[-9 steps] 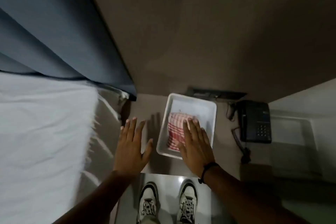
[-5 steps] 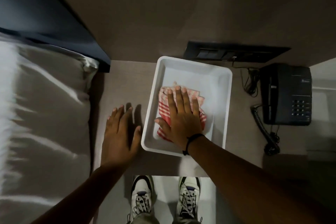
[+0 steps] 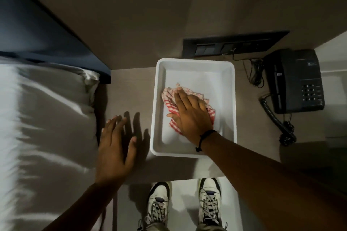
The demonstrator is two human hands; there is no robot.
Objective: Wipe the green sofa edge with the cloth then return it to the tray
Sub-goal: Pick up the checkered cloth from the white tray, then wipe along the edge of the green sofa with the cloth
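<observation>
Looking down from the head camera, the right hand lies flat with its fingers together and stretched toward 11 o'clock, pressing on the red-and-white checked cloth, not gripping it. That cloth sits crumpled inside the white tray, at about its middle. A dark cord bracelet circles the right wrist. At 9 o'clock of the tray, just beside its rim, the left hand hovers or rests palm down on the tabletop, fingers loosely spread, holding nothing. At 3 o'clock of the tray stands a dark telephone; it carries a small label whose writing is too small to read. A dark switch panel lies at 12 o'clock. White bedding fills 9 o'clock; two white sneakers show at 6 o'clock.
</observation>
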